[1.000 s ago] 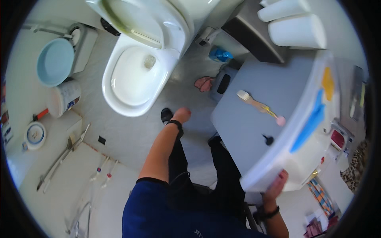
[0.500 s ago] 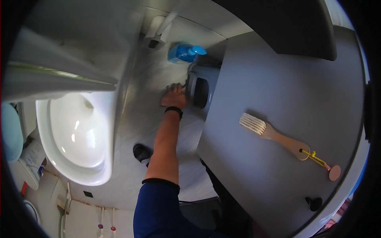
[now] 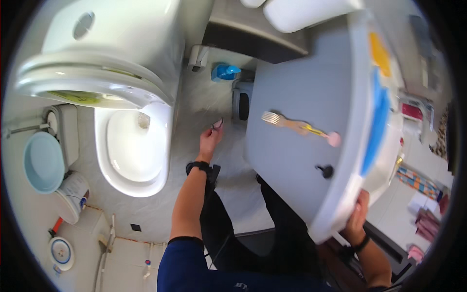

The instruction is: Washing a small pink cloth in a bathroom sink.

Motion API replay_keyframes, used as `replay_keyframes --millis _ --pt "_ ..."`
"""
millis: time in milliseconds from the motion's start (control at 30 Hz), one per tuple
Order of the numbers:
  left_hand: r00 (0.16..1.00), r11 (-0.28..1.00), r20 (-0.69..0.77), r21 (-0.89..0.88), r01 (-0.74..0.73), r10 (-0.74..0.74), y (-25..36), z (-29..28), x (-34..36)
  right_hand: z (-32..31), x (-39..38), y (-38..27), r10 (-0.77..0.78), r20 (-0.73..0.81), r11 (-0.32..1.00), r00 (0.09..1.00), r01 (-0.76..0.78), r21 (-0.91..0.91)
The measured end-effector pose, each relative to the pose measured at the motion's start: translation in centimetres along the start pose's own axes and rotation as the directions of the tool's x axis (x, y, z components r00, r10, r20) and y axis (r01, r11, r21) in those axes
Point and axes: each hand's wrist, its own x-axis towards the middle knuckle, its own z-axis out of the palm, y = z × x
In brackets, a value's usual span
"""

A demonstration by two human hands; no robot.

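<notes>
My left hand [image 3: 209,142] is raised over the tiled floor between the toilet and the grey cabinet. Its fingers pinch a small, thin pink piece [image 3: 218,124] with a dark edge, whose kind I cannot make out. At the lower right my right hand [image 3: 358,214] grips the white edge of the washbasin top [image 3: 327,225], its thumb hidden. On the cabinet's grey side panel [image 3: 292,170] a wooden-handled brush [image 3: 287,122] hangs by a yellow cord from a pink round hook [image 3: 333,139].
The toilet [image 3: 168,160] stands on the left with its lid up. A blue pump bottle [image 3: 224,72] and a grey bin [image 3: 242,102] stand on the floor beside the cabinet. A black hook [image 3: 325,171] sticks to the panel. A light-blue basin [image 3: 44,162] is at far left.
My left hand has come up off the floor beside the bin, now with the small piece in its fingers. My right hand has come into view on the washbasin edge. The view has shifted.
</notes>
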Motion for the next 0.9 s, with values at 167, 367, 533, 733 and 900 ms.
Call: replay_keyframes --millis 167,367,533,733,900 --pt "0.987 0.851 0.106 0.523 0.048 -0.121 14.4 5.3 -13.6 0.1 0.8 -0.6 -0.198 -0.136 0.979 0.971 0.189 -0.078" --pt "0.916 0.907 0.4 0.38 -0.179 0.013 23.1 16.2 -24.3 -0.1 1.0 -0.9 -0.196 -0.178 0.978 0.964 0.18 -0.102" --pt "0.832 0.908 0.513 0.419 -0.025 -0.213 23.0 19.3 -23.3 -0.3 0.9 -0.7 -0.175 -0.165 0.982 0.971 0.16 -0.103" --pt "0.868 0.861 0.487 0.478 -0.174 -0.094 21.8 21.1 -22.4 -0.5 0.5 -0.3 -0.175 -0.199 0.982 0.964 0.157 -0.104" --pt "0.885 0.805 0.464 0.536 -0.253 -0.031 22.4 21.9 -22.0 -0.4 0.5 -0.6 -0.165 -0.218 0.985 0.962 0.148 -0.092"
